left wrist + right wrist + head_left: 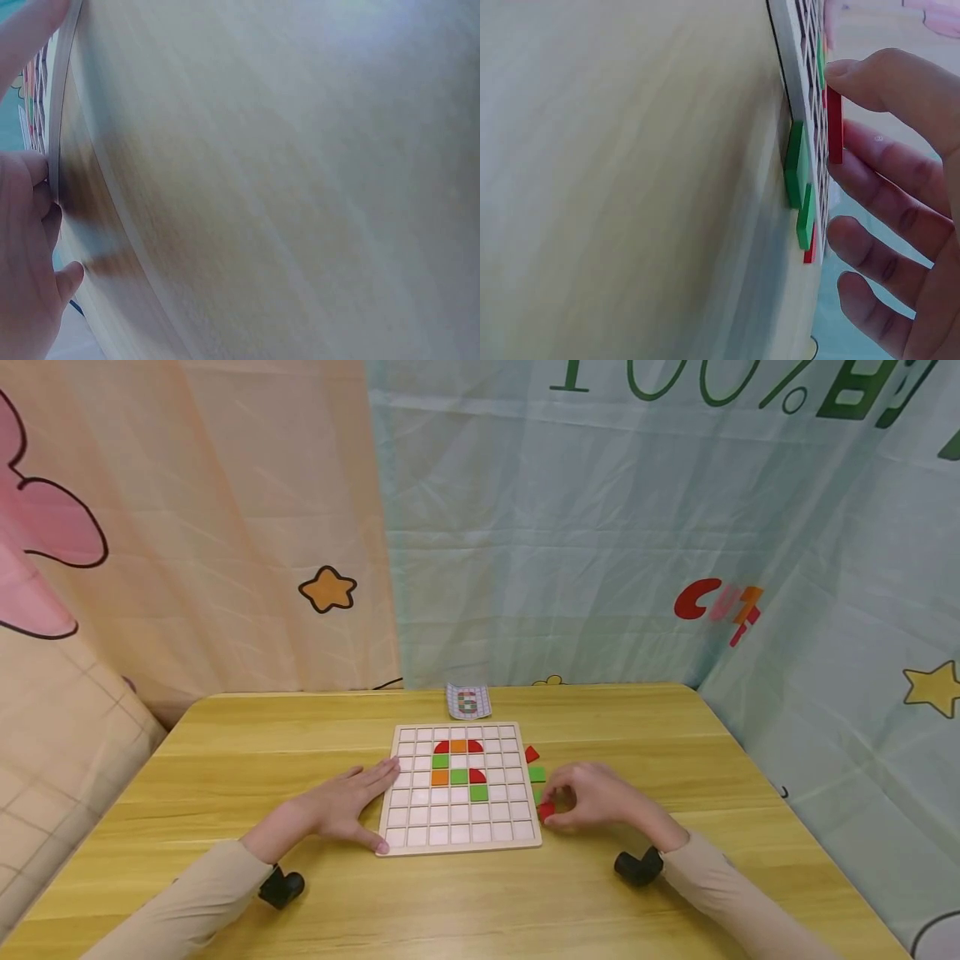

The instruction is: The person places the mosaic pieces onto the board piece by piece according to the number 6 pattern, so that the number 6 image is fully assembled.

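Note:
A white grid board (480, 837) with a pale wooden rim lies on the table. On its squares sit red quarter-round tiles (477, 776), orange square tiles (457, 746) and green square tiles (478, 793). My left hand (345, 803) rests against the board's left edge, fingers spread, thumb at the near corner. Just off the right edge, my right hand (596, 797) pinches a thin red tile (835, 127) between thumb and fingers; the tile's full outline is partly hidden. Beside that hand, green tiles (796, 166) and another red tile (532, 754) lie along the board's right edge.
Behind the board lies a small card (468, 702) printed with a coloured pattern on a grid. The wooden table (300, 727) reaches back to a printed curtain (525, 568). Each wrist carries a black camera mount (639, 867).

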### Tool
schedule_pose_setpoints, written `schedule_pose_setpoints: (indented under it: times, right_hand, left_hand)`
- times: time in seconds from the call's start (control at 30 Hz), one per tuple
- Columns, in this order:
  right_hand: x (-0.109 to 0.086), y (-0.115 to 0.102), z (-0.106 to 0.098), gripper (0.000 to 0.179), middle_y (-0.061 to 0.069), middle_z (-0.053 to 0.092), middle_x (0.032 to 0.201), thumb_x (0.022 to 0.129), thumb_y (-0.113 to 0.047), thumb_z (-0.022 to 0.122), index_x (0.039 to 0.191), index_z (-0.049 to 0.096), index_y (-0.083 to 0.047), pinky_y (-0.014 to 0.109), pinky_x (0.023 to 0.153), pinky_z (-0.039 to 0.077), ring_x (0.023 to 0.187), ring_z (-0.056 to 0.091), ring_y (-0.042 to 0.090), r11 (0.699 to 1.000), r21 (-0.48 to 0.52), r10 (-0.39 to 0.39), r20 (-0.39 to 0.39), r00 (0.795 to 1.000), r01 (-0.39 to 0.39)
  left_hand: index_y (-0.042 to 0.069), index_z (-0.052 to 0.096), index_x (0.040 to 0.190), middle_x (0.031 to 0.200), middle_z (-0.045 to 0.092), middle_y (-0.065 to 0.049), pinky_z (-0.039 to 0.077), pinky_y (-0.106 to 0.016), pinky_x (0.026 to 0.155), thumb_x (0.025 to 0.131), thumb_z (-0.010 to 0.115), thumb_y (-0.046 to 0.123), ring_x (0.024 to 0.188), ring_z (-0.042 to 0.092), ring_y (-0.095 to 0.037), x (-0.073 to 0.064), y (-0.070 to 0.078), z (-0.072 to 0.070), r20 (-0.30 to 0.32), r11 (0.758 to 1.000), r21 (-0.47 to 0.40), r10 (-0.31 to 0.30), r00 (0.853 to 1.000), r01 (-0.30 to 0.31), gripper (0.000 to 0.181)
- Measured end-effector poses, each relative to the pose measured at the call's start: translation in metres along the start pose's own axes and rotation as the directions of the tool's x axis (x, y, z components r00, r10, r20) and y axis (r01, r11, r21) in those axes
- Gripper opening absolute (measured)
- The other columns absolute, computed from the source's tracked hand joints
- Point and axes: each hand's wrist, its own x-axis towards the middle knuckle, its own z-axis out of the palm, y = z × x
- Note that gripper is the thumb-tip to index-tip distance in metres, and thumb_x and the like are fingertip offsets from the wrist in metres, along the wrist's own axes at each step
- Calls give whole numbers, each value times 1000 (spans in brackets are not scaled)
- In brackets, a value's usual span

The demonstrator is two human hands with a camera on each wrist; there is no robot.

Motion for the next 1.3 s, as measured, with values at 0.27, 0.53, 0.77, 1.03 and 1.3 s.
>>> schedule_pose_setpoints:
  times: [0.27,0.53,0.77,1.03,1.3]
  right_hand:
    - [21,-17,2,22,-9,58,68,76,-44,77,88,72,-26,14,50,29,54,40,-2,999,-44,13,10,1000,-12]
    - [41,-29,11,19,-12,62,75,77,-43,77,86,72,-26,12,50,30,58,41,-4,996,-72,-53,-4,999,53]
    - [55,-37,19,20,-15,61,76,78,-45,75,87,74,-27,12,50,29,58,40,-3,997,-69,-35,37,999,37]
    - [65,-45,24,19,-16,63,77,78,-45,76,86,74,-27,13,52,32,59,44,-2,997,-71,-34,34,999,36]
    - [71,-48,28,22,-16,63,78,79,-46,75,88,75,-25,13,50,28,57,42,-1,996,-79,-32,46,998,36]
  left_hand:
    - [2,15,153,162,9,-14,17,-56,119,73,62,74,149,16,-31,1,-3,3,-1,1000,14,2,1000,-2,118]
    - [2,15,154,162,9,-14,17,-55,119,72,62,75,149,16,-30,3,-6,4,-3,1000,16,5,1000,-5,119]
    - [3,15,154,162,9,-13,17,-55,119,72,62,75,149,16,-30,3,-6,3,0,1000,17,4,1000,-4,118]
    - [1,15,153,162,9,-15,16,-55,119,73,63,73,149,16,-30,2,-5,3,2,1000,13,11,1000,-11,118]
    - [2,13,154,163,7,-13,16,-55,119,73,62,75,149,15,-29,3,-6,3,9,1000,14,7,1000,-7,119]
